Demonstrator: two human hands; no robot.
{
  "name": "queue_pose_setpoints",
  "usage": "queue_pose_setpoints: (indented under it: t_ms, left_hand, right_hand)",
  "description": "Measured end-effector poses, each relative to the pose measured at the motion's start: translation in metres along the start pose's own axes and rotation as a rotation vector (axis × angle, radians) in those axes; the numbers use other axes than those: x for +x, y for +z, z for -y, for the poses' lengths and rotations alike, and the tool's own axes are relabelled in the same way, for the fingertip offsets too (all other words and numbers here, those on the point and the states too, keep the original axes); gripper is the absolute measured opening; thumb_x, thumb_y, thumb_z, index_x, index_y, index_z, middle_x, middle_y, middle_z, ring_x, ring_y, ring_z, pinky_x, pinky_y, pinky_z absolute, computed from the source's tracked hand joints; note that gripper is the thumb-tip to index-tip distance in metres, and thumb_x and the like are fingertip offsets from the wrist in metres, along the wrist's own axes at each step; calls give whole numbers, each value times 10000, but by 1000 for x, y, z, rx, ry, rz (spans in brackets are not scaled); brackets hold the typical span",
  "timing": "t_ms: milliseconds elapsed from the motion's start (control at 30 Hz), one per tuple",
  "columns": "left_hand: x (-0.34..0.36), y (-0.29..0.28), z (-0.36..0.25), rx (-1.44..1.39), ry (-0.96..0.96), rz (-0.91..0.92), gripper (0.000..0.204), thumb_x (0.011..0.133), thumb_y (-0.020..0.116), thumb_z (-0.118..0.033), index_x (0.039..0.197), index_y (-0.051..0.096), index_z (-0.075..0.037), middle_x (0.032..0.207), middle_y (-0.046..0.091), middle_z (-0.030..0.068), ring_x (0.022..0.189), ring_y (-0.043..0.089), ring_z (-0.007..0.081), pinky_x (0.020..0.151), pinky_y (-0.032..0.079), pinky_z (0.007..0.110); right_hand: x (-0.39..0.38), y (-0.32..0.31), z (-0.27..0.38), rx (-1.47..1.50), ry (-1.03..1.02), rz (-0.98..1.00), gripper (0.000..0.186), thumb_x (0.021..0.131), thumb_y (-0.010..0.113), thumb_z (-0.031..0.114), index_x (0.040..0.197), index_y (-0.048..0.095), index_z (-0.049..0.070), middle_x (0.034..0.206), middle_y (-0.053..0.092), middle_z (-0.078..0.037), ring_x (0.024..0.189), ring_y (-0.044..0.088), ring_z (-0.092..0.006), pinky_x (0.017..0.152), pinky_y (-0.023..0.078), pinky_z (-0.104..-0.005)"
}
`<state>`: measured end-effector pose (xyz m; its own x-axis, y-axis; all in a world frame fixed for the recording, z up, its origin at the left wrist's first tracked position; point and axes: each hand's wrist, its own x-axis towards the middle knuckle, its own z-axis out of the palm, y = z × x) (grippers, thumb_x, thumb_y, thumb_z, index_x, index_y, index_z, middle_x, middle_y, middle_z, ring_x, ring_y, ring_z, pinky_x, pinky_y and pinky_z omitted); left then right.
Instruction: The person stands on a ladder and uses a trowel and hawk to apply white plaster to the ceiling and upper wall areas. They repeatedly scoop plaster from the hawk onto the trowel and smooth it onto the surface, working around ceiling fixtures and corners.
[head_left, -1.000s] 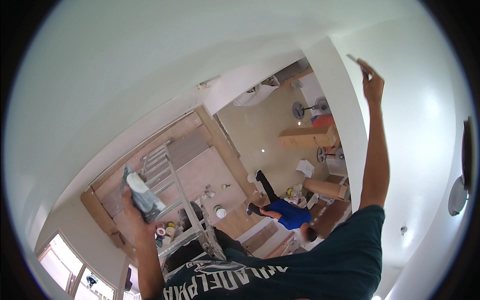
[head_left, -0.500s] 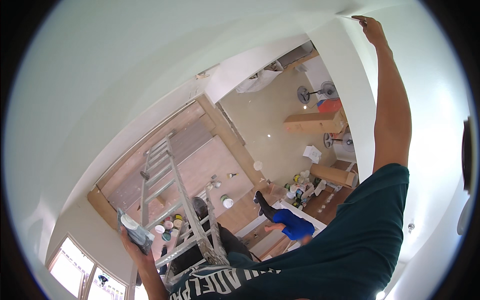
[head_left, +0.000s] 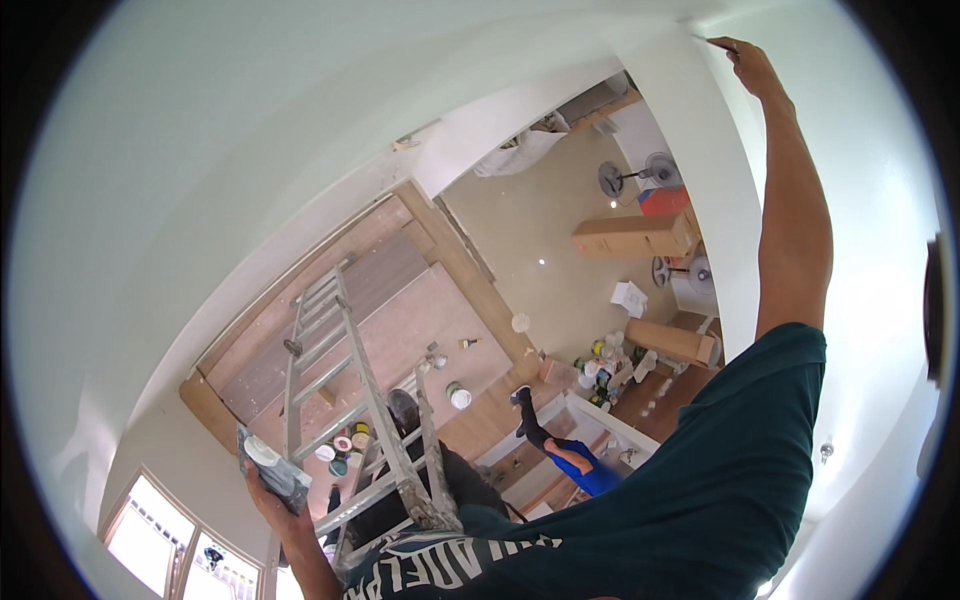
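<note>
High at the upper right, my right hand (head_left: 755, 70) is closed round the handle of a thin putty knife (head_left: 716, 43). Its blade is hard to make out against the pale surface where the white walls and ceiling (head_left: 560, 40) meet. Down at the lower left, my left hand (head_left: 272, 497) grips a grey, smeared flat board (head_left: 292, 484) from beneath. White putty (head_left: 262, 453) lies on top of that board. Beneath me stands a spattered metal stepladder (head_left: 368, 380), with my legs at its upper end.
A person in blue (head_left: 580, 465) is on the lower level. Several paint cans (head_left: 340, 445), a white pail (head_left: 458, 397) and a brush (head_left: 470, 343) are on the floor. Cardboard boxes (head_left: 630, 237) and a standing fan (head_left: 660, 170) lie farther right. A window (head_left: 150, 540) is at lower left.
My right hand has shifted slightly right and down with the putty knife. My left hand stays almost in place with the board. The person in blue has moved a little and is bent differently.
</note>
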<state>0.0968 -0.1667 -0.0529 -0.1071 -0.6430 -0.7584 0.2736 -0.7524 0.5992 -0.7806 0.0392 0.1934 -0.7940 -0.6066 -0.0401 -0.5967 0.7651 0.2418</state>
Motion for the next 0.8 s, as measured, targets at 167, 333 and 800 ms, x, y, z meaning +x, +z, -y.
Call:
queue_pose_setpoints:
  t_ms: [167, 333, 800]
  left_hand:
    - [1, 11, 4, 15, -20, -10, 411, 969, 624, -349, 1261, 579, -63, 1138, 635, 46, 1008, 630, 172, 855, 532, 336]
    - [-6, 20, 3, 57, -7, -42, 401, 989, 587, -352, 1278, 575, -75, 1095, 652, 21, 969, 642, 155, 810, 542, 320]
    - [-20, 160, 39, -80, -198, 344, 420, 954, 635, -390, 1245, 603, -89, 1106, 670, 41, 958, 661, 184, 845, 549, 342]
  right_hand:
    - [-16, 9, -44, 16, -194, -56, 456, 905, 471, -158, 1219, 661, 113, 1052, 703, -115, 862, 607, -200, 782, 495, -318]
    - [-36, -6, -30, -64, -106, -16, 415, 883, 489, -138, 1180, 677, 83, 1015, 711, -133, 790, 623, -220, 756, 504, -342]
    - [-351, 42, 325, 1000, -466, -208, 602, 692, 666, -61, 1267, 668, 118, 1206, 688, -139, 1039, 696, -290, 926, 546, -385]
